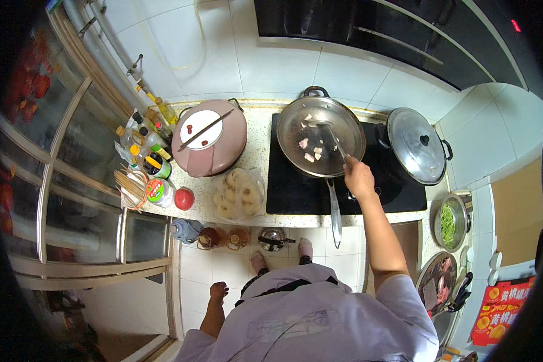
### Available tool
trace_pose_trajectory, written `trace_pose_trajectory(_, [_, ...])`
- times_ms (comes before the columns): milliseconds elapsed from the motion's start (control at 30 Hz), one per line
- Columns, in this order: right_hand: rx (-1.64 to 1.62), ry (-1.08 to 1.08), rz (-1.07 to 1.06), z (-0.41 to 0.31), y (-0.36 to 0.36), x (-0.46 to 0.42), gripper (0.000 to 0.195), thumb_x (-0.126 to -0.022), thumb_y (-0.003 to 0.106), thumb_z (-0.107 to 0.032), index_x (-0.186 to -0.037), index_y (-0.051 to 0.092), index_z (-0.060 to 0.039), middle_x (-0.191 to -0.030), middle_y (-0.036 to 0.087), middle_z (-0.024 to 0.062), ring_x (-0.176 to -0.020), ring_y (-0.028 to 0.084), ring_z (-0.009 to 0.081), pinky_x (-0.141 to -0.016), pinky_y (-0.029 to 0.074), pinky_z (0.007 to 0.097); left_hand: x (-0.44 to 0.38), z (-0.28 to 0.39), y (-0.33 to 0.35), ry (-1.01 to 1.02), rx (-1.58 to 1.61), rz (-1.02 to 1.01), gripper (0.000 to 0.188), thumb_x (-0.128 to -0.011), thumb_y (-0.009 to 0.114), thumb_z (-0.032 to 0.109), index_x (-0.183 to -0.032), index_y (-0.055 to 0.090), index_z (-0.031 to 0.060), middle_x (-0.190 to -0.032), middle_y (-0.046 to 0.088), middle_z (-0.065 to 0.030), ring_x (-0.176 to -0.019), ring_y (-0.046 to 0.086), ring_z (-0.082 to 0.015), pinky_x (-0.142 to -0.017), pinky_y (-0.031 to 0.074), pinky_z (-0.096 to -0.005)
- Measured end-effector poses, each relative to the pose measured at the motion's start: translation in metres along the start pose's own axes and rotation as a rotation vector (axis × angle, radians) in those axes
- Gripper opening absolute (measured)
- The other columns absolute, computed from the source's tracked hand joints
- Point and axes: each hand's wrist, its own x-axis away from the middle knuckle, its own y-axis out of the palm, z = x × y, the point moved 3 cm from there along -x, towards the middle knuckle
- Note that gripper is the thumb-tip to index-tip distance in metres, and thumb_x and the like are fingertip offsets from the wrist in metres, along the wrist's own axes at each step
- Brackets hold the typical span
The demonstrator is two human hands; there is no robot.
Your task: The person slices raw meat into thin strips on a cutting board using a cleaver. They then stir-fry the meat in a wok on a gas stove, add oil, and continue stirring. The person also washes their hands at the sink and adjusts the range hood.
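Observation:
My right hand (360, 176) grips the handle of a metal spatula (337, 141). Its blade rests inside a wide steel frying pan (294, 156) on the black cooktop (283, 199). Several pale pieces of meat or fat (309, 157) lie scattered over the pan's bottom. The pan's long metal handle (335, 215) points back over the counter edge, untouched by either hand. Down at my side hangs my left hand (218, 291), with nothing visible in it and its fingers loosely apart.
A lidded pot (417, 145) shares the cooktop. Left are a pink cooker (210, 149) bearing chopsticks (206, 130), bagged round food (239, 194), and several bottles (140, 154). Right are a bowl of green vegetables (448, 226) and a board with meat and a cleaver (429, 294). A kettle (272, 238) stands below.

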Motion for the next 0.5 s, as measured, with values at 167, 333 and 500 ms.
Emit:
trace_pose_trajectory(167, [0.134, -0.015, -0.217, -0.006, -0.027, 0.013, 0.028, -0.091, 0.065, -0.015, -0.117, 0.071, -0.0086, -0.101, 0.072, 0.0220, -0.096, 0.069, 0.0410, -0.083, 0.056, 0.0506, 0.010, 0.018, 0.009, -0.020, -0.029, 0.035, 0.024, -0.094, 0.059, 0.017, -0.112, 0.066, 0.0033, -0.097, 0.067, -0.0083, -0.084, 0.069, -0.0231, -0.068, 0.055, -0.0363])
trace_pose_trajectory(333, [0.054, -0.014, -0.261, -0.007, -0.087, 0.068, 0.030, -0.088, 0.067, -0.014, -0.116, 0.072, -0.0066, -0.098, 0.072, 0.0224, -0.094, 0.069, 0.0405, -0.082, 0.056, 0.0486, 0.007, 0.007, 0.003, 0.016, -0.005, -0.007, 0.025, -0.092, 0.060, 0.018, -0.112, 0.066, 0.0045, -0.097, 0.067, -0.0079, -0.083, 0.069, -0.0237, -0.067, 0.055, -0.0358])
trace_pose_trajectory(500, [0.147, -0.012, -0.220, -0.024, -0.038, 0.039, 0.029, -0.090, 0.065, -0.017, -0.118, 0.071, -0.0097, -0.096, 0.072, 0.0229, -0.091, 0.069, 0.0418, -0.082, 0.056, 0.0503, 0.016, -0.005, 0.012, -0.059, -0.068, -0.003, 0.024, -0.091, 0.060, 0.017, -0.109, 0.066, 0.0027, -0.092, 0.066, -0.0079, -0.079, 0.068, -0.0225, -0.064, 0.056, -0.0372])
